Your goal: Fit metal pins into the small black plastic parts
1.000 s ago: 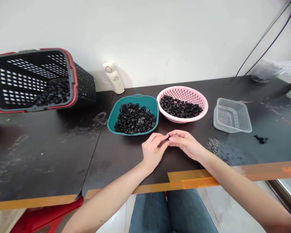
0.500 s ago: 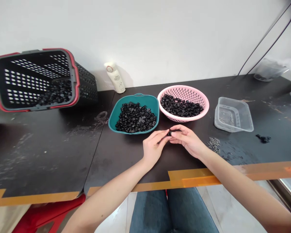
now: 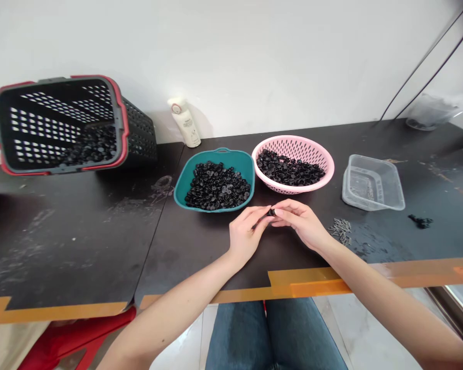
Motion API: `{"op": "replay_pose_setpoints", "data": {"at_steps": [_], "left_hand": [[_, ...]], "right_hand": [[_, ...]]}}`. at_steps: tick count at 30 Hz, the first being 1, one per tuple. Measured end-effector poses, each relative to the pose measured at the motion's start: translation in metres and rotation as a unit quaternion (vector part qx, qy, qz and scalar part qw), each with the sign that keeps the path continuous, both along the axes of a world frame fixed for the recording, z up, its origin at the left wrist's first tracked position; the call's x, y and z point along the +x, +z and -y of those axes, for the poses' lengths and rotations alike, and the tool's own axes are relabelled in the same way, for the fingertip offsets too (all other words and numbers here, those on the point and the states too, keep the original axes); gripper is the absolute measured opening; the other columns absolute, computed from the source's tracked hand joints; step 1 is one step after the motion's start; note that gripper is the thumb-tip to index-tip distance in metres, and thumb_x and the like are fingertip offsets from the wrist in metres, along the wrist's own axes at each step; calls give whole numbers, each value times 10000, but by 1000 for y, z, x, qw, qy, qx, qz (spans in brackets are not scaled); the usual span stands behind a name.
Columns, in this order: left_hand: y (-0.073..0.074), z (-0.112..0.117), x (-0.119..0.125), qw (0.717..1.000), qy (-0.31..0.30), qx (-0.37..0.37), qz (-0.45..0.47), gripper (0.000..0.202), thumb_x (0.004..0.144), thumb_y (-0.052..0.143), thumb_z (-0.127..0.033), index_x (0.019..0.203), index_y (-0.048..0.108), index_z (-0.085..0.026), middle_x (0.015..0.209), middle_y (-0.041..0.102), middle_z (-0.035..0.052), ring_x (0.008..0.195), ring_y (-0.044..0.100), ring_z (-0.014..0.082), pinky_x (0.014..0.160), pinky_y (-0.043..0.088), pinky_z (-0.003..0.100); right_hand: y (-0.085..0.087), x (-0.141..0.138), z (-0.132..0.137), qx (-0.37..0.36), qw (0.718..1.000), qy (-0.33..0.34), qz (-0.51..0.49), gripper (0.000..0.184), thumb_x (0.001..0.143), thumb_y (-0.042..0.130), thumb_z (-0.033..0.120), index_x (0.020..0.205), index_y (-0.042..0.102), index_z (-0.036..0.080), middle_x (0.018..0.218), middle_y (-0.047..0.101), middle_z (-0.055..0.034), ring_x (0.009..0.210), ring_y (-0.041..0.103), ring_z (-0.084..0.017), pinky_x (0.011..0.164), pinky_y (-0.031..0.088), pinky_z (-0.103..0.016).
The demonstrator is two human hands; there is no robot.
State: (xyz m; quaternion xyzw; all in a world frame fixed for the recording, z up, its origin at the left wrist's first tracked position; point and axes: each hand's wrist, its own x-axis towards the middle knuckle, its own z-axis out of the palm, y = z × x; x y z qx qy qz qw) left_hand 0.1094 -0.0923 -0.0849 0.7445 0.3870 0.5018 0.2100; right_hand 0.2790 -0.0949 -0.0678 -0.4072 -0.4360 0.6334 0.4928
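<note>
Between my two hands is a small round black part (image 3: 270,212), mostly covered by fingertips. My left hand (image 3: 247,230) pinches it from the left, thumb and index finger closed. From the right, my right hand (image 3: 298,221) presses its thumb and fingers on the same part. Just behind my hands stand a teal basin (image 3: 180,198) full of small black discs (image 3: 218,186) and a pink perforated basket (image 3: 327,177) with black cup-like pieces (image 3: 289,168). A small pile of metal screws or pins (image 3: 340,230) lies right of my right wrist.
A dark crate with red trim (image 3: 139,128) lies tipped at the left, black parts inside. By the wall leans a white bottle (image 3: 185,123). To the right are a clear plastic tub (image 3: 389,185) and a few black pieces (image 3: 420,221). Orange tape (image 3: 316,281) runs along the table's front edge.
My right thumb has shifted slightly over the black part, which now shows a little less clearly. Both hands otherwise stay in place; the whole view has moved slightly.
</note>
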Motion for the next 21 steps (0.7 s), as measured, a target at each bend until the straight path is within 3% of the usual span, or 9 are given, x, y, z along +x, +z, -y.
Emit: {"op": "replay_pose_setpoints", "data": {"at_steps": [6, 12, 21], "left_hand": [[1, 0, -1, 999, -1, 20, -30, 282, 876, 559, -224, 1151, 622, -234, 1051, 657, 50, 928, 632, 146, 813, 545, 274], [-2, -1, -1, 1000, -11, 24, -17, 310, 838, 617, -249, 1147, 620, -228, 1027, 662, 51, 790, 647, 122, 713, 562, 248], [-3, -3, -2, 998, -7, 60, -27, 243, 820, 637, -202, 1061, 666, -216, 976, 686, 38, 868, 649, 141, 789, 553, 264]], "right_hand": [[-1, -1, 1, -25, 999, 4, -39, 123, 743, 733, 266, 852, 705, 217, 802, 694, 1, 779, 676, -149, 753, 572, -298], [-1, -3, 1, -48, 997, 8, -67, 116, 731, 742, 251, 831, 701, 206, 803, 676, 8, 746, 660, -123, 747, 567, -274], [3, 4, -2, -50, 997, 50, -32, 123, 734, 740, 251, 820, 669, 200, 835, 645, 15, 775, 646, -125, 763, 566, -300]]}}
